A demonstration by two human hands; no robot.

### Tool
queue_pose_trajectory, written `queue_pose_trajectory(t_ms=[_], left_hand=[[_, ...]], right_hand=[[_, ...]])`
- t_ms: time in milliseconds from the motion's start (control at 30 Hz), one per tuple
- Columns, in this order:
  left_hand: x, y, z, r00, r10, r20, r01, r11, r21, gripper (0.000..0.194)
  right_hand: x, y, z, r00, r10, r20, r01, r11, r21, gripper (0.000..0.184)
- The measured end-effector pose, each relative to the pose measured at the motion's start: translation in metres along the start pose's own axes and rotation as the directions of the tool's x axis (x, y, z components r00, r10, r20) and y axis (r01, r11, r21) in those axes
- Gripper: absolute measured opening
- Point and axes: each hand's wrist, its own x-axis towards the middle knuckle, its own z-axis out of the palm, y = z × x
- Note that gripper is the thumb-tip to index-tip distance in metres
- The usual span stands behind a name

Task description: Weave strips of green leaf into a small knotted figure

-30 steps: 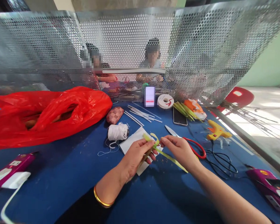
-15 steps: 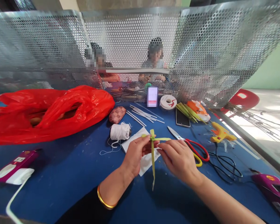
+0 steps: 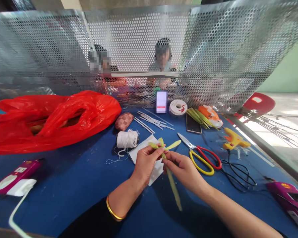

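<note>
A perforated metal screen [image 3: 213, 49] walls off the far side of the blue table [image 3: 64, 185], with two other people seated behind it. On the far left lies a big red plastic bag [image 3: 52, 119], crumpled and open. At the near left edge sits a purple device [image 3: 15, 172] with a white cable. Right of centre, red-and-yellow scissors [image 3: 201, 155] lie flat, just beside the right hand [image 3: 183, 170]; farther right is a yellow glue gun [image 3: 233, 140] with its black cord coiled near it. A spool of white thread [image 3: 126, 139] stands just left of a white paper sheet [image 3: 151, 162], which lies under the hands. The left hand [image 3: 145, 162] and right hand meet at mid-table, both pinched shut on a knotted green leaf strip [image 3: 170, 175]; its short ends fan out above the fingers, its long tail hanging toward the near edge.
</note>
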Motion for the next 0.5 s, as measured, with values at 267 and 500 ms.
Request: queue_pose_trajectory(t_ms=[267, 500], left_hand=[[-0.005, 0.008, 0.002, 0.978, 0.202, 0.058, -0.208, 0.97, 0.127, 0.017], [-0.01, 0.011, 0.003, 0.969, 0.145, 0.199, -0.211, 0.905, 0.37, 0.015]], right_hand=[[-0.003, -0.004, -0.006, 0.962, -0.201, -0.185, 0.149, 0.954, -0.26, 0.019], [0.006, -0.003, -0.028, 0.959, -0.203, -0.196, 0.119, 0.921, -0.371, 0.025]])
